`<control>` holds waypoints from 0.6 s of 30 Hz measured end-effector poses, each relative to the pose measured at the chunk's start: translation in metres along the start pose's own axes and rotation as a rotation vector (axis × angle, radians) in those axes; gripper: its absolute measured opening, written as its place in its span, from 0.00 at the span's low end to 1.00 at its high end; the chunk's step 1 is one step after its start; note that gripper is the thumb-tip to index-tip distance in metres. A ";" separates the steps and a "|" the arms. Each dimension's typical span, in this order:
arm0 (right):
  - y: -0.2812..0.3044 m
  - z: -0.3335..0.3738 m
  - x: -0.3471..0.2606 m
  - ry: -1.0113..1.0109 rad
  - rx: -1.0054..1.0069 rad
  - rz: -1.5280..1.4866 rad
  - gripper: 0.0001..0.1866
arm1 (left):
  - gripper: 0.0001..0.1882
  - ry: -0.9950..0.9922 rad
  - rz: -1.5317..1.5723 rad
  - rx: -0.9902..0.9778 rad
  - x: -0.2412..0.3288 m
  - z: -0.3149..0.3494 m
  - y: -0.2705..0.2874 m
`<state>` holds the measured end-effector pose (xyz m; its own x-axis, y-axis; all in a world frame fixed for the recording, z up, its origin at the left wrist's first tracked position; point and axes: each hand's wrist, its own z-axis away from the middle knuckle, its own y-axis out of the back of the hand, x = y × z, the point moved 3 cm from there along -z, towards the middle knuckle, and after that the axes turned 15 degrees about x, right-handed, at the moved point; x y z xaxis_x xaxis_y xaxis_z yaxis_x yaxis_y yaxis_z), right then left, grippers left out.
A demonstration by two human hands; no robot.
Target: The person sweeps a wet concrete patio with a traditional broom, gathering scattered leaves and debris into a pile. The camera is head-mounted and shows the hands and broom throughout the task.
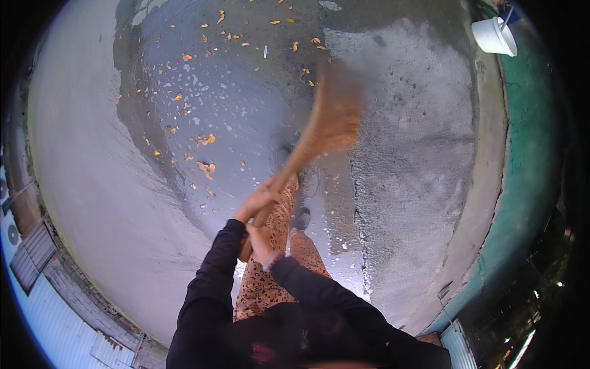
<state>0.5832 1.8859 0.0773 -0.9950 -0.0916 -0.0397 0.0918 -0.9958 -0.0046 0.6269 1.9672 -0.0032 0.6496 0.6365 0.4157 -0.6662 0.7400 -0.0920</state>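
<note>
Both my hands grip a brown straw broom (337, 117), held slanting up and to the right in front of my legs. My left hand (260, 199) wraps round the handle farther up, nearer the bristles. Lower down, close to the handle's end, my right hand (260, 241) is closed round it, with a beaded bracelet at the wrist. The broom's head is smeared by motion and hangs over the border between wet and drier concrete; whether it touches the floor I cannot tell. Yellow and brown leaves (206, 167) lie scattered on the wet floor (233, 111) to its left.
At the far right, a white bucket (491, 35) with a stick in it stands near a low kerb (485, 141) and a green surface (522, 154). Rough grey concrete (405, 123) spreads right of the broom. My shoe (300, 218) stands on wet ground. A grey wall runs along the left.
</note>
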 end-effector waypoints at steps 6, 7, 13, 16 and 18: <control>-0.090 0.002 -0.102 -0.119 -0.349 0.280 0.06 | 0.44 -0.178 0.178 0.498 0.135 -0.016 0.065; -0.083 0.013 -0.126 -0.101 -0.471 0.188 0.06 | 0.45 -0.242 0.163 0.547 0.148 -0.014 0.048; -0.019 0.063 -0.171 0.050 -0.258 0.170 0.05 | 0.47 -0.299 0.135 0.427 0.161 0.001 -0.045; -0.039 0.049 -0.171 0.096 -0.050 0.190 0.06 | 0.47 -0.195 0.143 0.215 0.169 -0.022 -0.051; -0.055 0.036 -0.183 0.011 -0.106 0.212 0.07 | 0.45 -0.225 0.047 0.264 0.178 -0.037 -0.045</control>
<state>0.7591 1.9567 0.1210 -0.9527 -0.2974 -0.0617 0.3024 -0.9479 -0.1001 0.7855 2.0553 0.0415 0.5387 0.5830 0.6082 -0.7844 0.6106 0.1095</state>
